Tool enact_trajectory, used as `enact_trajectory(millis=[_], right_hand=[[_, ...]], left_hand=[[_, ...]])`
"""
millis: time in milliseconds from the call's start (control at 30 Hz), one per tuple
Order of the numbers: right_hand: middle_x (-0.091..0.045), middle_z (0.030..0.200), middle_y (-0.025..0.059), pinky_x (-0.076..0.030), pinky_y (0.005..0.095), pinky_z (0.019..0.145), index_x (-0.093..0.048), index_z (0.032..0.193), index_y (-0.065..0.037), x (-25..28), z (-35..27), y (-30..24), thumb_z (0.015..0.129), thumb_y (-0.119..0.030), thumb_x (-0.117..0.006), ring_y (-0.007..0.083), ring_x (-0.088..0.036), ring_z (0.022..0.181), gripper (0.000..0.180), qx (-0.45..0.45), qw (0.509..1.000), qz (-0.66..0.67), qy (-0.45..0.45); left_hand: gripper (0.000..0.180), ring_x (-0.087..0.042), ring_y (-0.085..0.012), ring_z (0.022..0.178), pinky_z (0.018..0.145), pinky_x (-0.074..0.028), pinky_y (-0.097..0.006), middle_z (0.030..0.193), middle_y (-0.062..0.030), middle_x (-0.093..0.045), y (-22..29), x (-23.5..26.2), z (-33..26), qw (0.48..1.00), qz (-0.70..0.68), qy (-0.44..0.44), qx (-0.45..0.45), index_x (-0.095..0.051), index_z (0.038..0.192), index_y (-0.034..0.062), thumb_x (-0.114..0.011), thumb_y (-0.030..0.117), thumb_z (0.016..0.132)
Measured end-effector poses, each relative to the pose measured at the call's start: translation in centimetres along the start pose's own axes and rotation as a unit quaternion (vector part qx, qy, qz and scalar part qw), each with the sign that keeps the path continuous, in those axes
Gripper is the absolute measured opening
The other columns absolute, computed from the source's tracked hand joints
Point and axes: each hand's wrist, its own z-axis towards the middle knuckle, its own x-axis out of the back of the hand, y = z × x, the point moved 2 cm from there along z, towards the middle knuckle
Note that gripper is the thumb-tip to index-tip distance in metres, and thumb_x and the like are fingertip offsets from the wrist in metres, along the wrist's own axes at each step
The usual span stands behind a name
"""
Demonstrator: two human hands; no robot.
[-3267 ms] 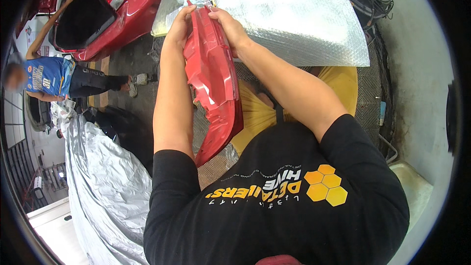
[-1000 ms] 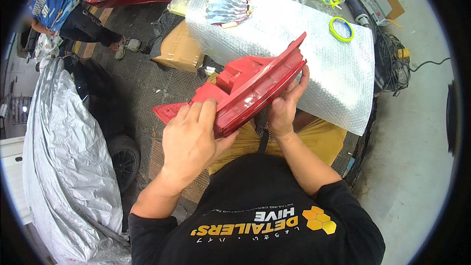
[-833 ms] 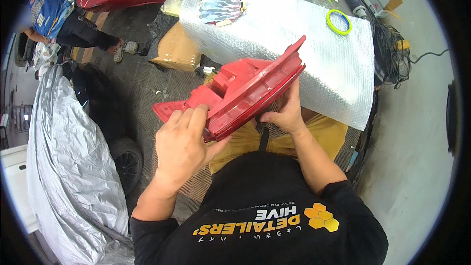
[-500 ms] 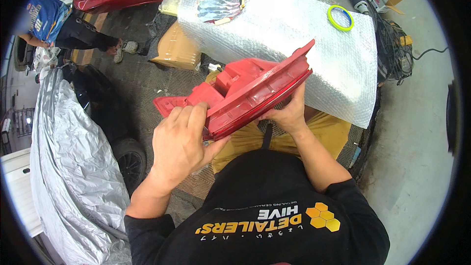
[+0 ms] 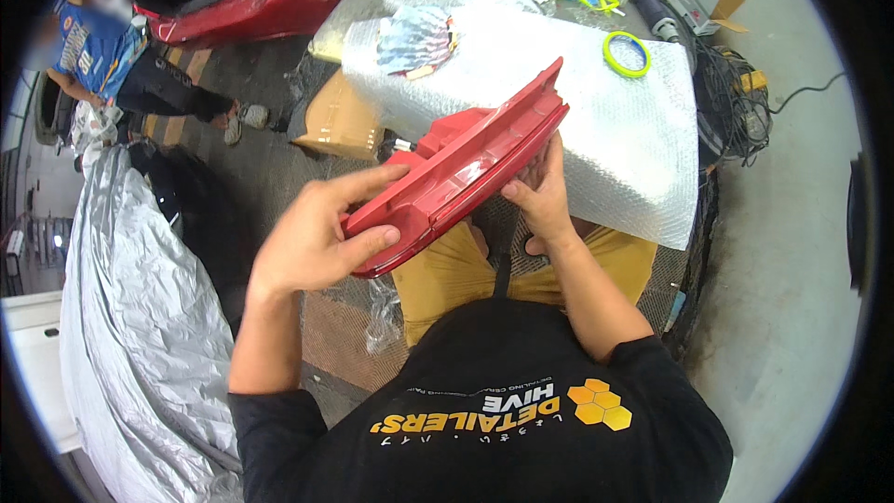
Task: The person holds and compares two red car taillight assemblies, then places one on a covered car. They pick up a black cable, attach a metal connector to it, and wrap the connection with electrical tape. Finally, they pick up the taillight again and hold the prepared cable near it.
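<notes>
Above the near edge of the desk [image 5: 643, 186], in front of our chest, we hold the red tail-light housing [image 5: 456, 172] tilted in the air. Our left hand [image 5: 312, 242] has its fingers closed around the lower end; our right hand [image 5: 540, 200] pinches the underside near the upper end. With nothing beneath it, a slackened grip could drop it onto the floor [image 5: 792, 251] and crack the lens.
</notes>
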Motion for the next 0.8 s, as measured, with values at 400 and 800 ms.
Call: enact_trajectory(millis=[400,800], right_hand=[[-0.041,0.139,0.0156,-0.037,0.0413,0.112,-0.033,0.151,0.002,0.1,-0.1,-1.8,0.086,-0.034,-0.071,0.0271,-0.045,0.129,0.083,-0.040,0.993,0.024,0.110],[-0.052,0.131,0.0095,-0.043,0.0366,0.097,-0.036,0.152,-0.006,-0.5,-1.2,-2.5,0.089,-0.030,-0.060,0.0205,-0.053,0.114,0.072,0.036,0.979,0.021,0.198]], left_hand=[[0.041,-0.067,-0.0120,0.098,0.089,-0.053,-0.028,0.111,-0.0161,-0.075,0.0,-5.9,-0.9,0.981,-0.068,0.180,-0.016,-0.065,0.131,-0.0069,-0.072,0.008,0.093],[0.037,-0.071,-0.0157,0.097,0.090,-0.056,-0.029,0.113,-0.0135,-0.074,-3.5,1.9,2.7,0.946,-0.269,0.181,0.002,-0.065,0.130,-0.0074,-0.067,0.008,0.096]])
